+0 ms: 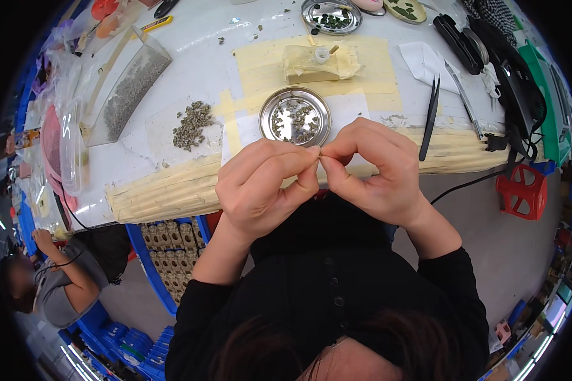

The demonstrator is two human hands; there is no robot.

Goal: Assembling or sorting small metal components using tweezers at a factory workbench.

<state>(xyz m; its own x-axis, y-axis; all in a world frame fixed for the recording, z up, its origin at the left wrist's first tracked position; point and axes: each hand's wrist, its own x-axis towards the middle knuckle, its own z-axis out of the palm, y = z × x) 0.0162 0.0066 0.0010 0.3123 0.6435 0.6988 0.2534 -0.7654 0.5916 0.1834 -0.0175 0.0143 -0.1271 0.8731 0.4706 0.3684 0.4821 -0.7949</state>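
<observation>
My left hand and my right hand meet fingertip to fingertip over the table's front edge. Both are closed in a pinch on a tiny piece between them, too small to name. Just beyond the fingers sits a round metal dish holding many small grey-brown pieces. A heap of similar small pieces lies on a clear sheet to the left. Behind the dish stands a tape-wrapped block with a small white cup on top.
Black tweezers and a metal tool lie at the right. A clear bin of grey granules stands at the left. Farther back is a metal dish of dark green pieces. Below are a blue crate and a red stool; another person sits at left.
</observation>
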